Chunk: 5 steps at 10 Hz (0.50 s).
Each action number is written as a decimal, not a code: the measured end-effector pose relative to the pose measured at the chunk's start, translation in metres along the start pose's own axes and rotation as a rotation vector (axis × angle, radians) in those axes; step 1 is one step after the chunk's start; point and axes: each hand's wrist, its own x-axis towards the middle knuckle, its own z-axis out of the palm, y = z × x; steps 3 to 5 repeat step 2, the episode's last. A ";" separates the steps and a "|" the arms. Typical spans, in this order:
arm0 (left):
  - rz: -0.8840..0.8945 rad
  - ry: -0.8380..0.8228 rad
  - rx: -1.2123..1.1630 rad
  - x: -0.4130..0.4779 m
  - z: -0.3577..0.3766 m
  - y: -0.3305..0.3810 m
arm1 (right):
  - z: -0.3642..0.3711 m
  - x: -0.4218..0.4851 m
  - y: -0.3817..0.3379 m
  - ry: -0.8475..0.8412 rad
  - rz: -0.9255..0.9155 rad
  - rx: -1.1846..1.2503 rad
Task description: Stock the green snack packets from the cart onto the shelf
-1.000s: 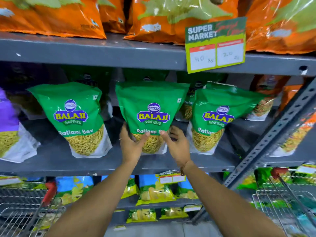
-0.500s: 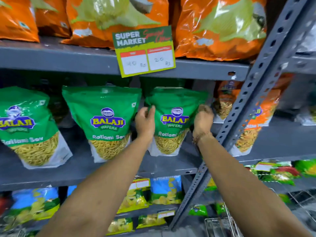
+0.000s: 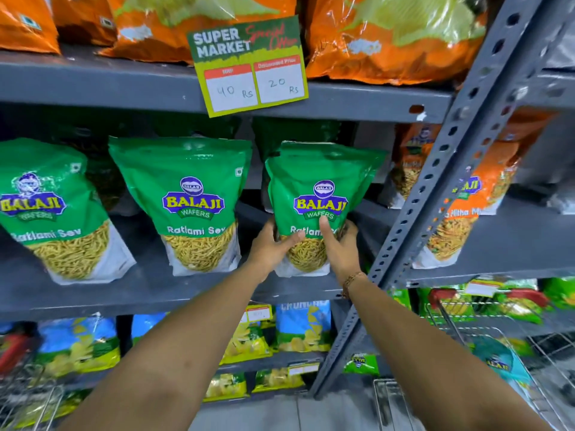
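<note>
Overhead, orange bags [image 3: 389, 35] crowd the grey steel shelf [image 3: 93, 85], price card [image 3: 249, 66] attached.

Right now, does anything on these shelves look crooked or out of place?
Slightly. The price sign hangs tilted on the upper shelf edge. The leftmost green packet leans to one side, unlike the middle green packet. The packet held between the left hand and right hand stands upright. Nothing looks spilled or torn.
</note>
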 end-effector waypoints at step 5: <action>0.186 0.253 0.115 -0.032 -0.003 -0.008 | 0.015 -0.037 -0.003 0.254 -0.030 -0.144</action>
